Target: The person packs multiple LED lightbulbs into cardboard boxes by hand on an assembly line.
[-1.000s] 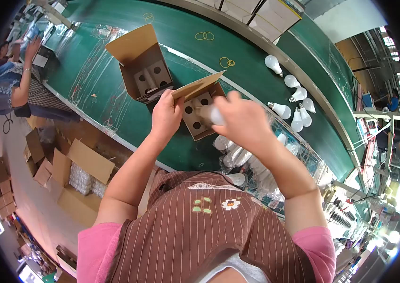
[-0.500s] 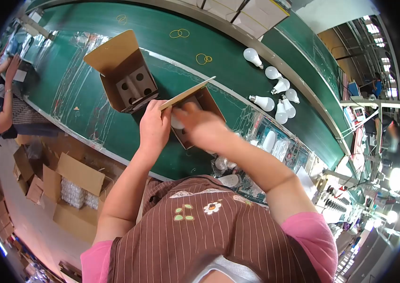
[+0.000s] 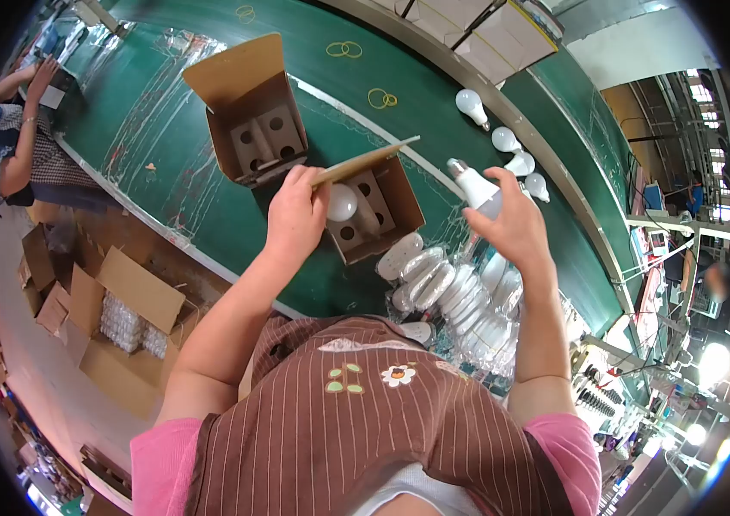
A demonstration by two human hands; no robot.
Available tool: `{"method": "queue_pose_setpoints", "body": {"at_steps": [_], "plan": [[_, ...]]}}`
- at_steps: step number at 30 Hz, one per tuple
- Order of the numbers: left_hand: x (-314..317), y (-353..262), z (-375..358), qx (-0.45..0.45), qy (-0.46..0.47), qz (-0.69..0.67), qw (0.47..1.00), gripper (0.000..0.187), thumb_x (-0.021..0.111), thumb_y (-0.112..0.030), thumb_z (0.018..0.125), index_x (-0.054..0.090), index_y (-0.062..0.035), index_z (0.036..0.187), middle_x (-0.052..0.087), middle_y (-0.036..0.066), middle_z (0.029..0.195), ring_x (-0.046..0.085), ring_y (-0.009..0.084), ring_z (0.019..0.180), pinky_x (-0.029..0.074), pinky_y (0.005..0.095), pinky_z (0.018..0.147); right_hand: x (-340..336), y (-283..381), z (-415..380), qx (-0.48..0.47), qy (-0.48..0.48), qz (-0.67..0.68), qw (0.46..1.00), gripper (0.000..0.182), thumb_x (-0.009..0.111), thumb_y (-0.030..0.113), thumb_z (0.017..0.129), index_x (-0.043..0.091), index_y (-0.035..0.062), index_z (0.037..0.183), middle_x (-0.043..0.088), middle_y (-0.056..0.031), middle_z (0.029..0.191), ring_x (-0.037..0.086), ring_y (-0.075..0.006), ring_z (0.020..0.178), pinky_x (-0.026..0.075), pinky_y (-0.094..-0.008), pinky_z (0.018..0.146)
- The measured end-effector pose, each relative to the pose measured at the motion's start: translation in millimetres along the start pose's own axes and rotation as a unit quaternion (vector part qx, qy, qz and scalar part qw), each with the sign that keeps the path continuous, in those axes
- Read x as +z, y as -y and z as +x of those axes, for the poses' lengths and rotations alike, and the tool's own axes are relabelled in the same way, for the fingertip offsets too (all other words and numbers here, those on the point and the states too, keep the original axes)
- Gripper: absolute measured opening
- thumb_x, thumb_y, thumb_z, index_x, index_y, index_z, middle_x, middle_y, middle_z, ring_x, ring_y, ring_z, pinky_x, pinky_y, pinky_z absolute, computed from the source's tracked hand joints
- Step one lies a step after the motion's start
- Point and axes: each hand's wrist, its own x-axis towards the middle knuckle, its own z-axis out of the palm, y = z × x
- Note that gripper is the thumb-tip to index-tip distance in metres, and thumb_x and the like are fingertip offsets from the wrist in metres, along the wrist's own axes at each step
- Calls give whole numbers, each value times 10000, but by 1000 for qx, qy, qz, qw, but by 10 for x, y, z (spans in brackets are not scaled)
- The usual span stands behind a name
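My left hand point(image 3: 292, 219) grips the left edge of an open cardboard box point(image 3: 412, 211), its fingers at the raised flap point(image 3: 365, 163). Inside, one white light bulb point(image 3: 342, 205) sits dome up beside a grey insert with round holes. To the right of this box, my right hand point(image 3: 517, 225) has its thumb and fingers around another light bulb point(image 3: 474, 187), whose metal base points up and left. A second open box point(image 3: 232, 77) stands on the green table behind my left hand, its insert holes showing no bulbs.
Several loose bulbs point(image 3: 471, 105) lie along the rail at the right. Clear-wrapped packs point(image 3: 434, 279) lie near my apron. Yellow rubber bands point(image 3: 344, 50) rest on the green surface point(image 3: 159, 138). A co-worker's hands point(image 3: 41, 79) are at far left. An open carton point(image 3: 128, 284) stands below.
My right hand has come out of the near box and moved right to a bulb. A white bulb now shows in that box. The left hand keeps its grip while the view has shifted slightly.
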Motion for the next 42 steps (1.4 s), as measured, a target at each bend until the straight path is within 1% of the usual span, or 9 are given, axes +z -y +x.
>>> {"method": "queue_pose_setpoints", "body": {"at_steps": [3,6,12,29,33,34,36,40,42], "plan": [[6,-27,11,-21,7,-3,1000,122,578,-100,901,614,-18,985,563,145,894,584,354,776,471,405,673,10,520,-205,-265,-68,-77,959,500,807,321,665,600,85,1054,641,-107,938,668,-298,737,540,-392,636],[-7,-27,7,0,5,4,1000,124,577,-104,900,612,-24,989,562,143,902,586,355,793,473,411,679,467,808,9,-336,-65,-205,917,325,733,173,739,604,109,1030,583,-94,863,656,-243,700,540,-369,613],[-3,47,-3,23,-2,9,1000,124,584,-118,888,610,-34,976,569,142,915,588,363,826,480,423,706,1283,920,467,-313,57,-369,873,250,606,136,826,587,107,1073,604,-127,1032,689,-233,777,566,-304,622],[-105,-115,65,-7,45,15,999,147,548,-67,903,646,-40,1009,594,139,943,612,345,822,496,396,714,1601,841,544,-273,-31,-386,881,224,573,172,849,590,108,1063,562,-127,1067,632,-250,870,549,-333,641],[-87,-53,67,-19,37,1,999,173,551,-27,867,641,-32,1014,592,146,947,611,349,819,495,399,716,771,891,505,-368,53,-109,922,182,589,134,805,616,67,972,602,-166,884,665,-309,847,547,-430,663],[-91,-86,73,-36,37,-10,999,186,554,-16,853,641,-31,1016,591,148,951,610,350,822,495,401,717,269,1131,588,-296,188,-169,921,125,550,106,809,632,78,899,618,-146,803,661,-310,809,534,-441,682],[-103,-66,108,-38,41,-11,998,247,568,23,793,639,-24,1024,586,151,966,607,352,839,495,407,723,142,755,1039,-277,-45,124,952,192,529,211,878,651,75,936,674,-133,921,651,-325,846,512,-403,749],[-92,-53,111,-29,64,-1,998,292,589,55,743,635,-16,1022,580,147,966,603,358,852,495,404,732,585,-37,2705,-156,-165,-147,963,373,552,328,916,557,110,1219,566,-112,1283,594,-338,1084,480,-434,927],[-96,-81,109,-13,57,-6,998,219,569,52,813,627,-9,1015,570,143,929,588,331,799,480,369,694,831,-149,2937,-80,-74,-190,976,431,584,348,899,534,116,1258,509,-118,1348,562,-357,1139,473,-442,958]]}}
